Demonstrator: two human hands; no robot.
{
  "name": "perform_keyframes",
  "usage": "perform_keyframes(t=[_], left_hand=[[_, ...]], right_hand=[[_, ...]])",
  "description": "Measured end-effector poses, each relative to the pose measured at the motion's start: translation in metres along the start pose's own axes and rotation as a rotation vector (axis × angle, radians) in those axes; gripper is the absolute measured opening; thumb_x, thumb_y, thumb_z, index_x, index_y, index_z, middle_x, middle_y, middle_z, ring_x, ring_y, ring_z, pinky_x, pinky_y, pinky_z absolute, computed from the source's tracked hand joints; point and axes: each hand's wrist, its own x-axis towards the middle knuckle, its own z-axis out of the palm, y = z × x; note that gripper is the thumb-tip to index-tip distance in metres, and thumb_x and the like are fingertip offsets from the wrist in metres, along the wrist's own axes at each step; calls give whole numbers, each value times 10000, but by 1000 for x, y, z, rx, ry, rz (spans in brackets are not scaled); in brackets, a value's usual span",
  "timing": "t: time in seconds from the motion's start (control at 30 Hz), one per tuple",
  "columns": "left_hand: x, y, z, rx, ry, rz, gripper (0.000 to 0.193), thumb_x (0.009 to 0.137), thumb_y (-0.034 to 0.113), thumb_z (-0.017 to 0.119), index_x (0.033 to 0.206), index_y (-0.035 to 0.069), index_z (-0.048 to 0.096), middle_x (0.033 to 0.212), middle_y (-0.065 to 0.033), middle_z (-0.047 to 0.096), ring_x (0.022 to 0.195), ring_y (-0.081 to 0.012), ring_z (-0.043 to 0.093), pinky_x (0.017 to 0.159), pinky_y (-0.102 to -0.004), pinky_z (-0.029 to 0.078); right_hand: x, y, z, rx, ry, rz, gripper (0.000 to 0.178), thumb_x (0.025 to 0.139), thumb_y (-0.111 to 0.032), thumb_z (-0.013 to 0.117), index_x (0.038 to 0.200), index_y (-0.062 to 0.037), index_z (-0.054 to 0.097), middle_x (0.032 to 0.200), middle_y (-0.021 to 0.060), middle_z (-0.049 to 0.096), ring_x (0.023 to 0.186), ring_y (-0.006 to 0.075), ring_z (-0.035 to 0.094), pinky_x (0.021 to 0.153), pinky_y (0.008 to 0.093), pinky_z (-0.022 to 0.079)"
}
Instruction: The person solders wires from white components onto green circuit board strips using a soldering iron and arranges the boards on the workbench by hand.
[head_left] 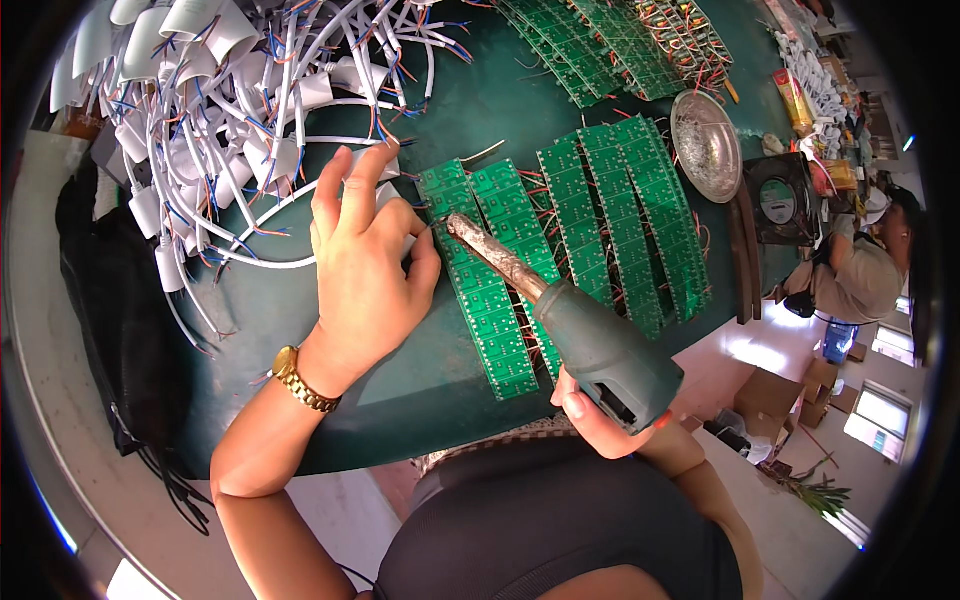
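My right hand (600, 420) grips a soldering iron (610, 350) with a thick dark grey-green handle. Its metal tip meets the upper left edge of the nearest green circuit board strip (490, 320), at the far left of a row of such strips. Just left of the tip is my left hand (365, 240), its thumb and forefinger drawn together and the other fingers raised. What they pinch is too small to make out. Behind those fingers a white plastic housing (385, 195) shows in part. Thin wires run under and between the strips.
White cables (290, 90) with bared orange and blue ends and white housings pile up at the far left. More boards (560, 50) lie at the back. A metal dish (707, 145) and a small fan (780, 200) stand to the right; another person (860, 270) sits beyond.
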Motion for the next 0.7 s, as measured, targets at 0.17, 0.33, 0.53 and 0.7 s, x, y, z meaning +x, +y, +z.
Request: perform_keyframes(t=[0.17, 0.33, 0.53, 0.7], left_hand=[[0, 0, 0, 3, -1, 0, 124, 643, -1, 665, 702, 44, 565, 1382, -157, 438, 1272, -474, 351, 974, -550, 355], [1, 1, 0, 11, -2, -14, 125, 643, -1, 662, 695, 43, 558, 1379, -154, 441, 1274, -468, 351, 976, -547, 356], [1, 2, 2, 20, 6, 4, 119, 650, 0, 657, 701, 40, 556, 1376, -149, 445, 1275, -459, 354, 968, -545, 361], [0, 4, -3, -5, -25, -37, 129, 668, -31, 646, 721, 29, 544, 1390, -179, 440, 1283, -461, 349, 1049, -541, 305]], right_hand=[[-1, -6, 4, -39, 102, 4, 477, 689, -10, 722, 1104, 108, 520, 901, 140, 644, 707, 244, 651, 646, 307, 530], [14, -19, -7, 57, -4, 0, 466, 700, -12, 712, 1101, 118, 514, 871, 143, 645, 694, 250, 651, 640, 306, 531], [11, -15, -4, 102, -15, 122, 139, 824, -70, 629, 958, -58, 593, 750, 57, 572, 689, 164, 616, 634, 303, 518], [-22, 5, 4, 181, 147, 98, 246, 801, -60, 656, 1035, -58, 578, 771, 44, 597, 672, 148, 605, 623, 296, 517]])
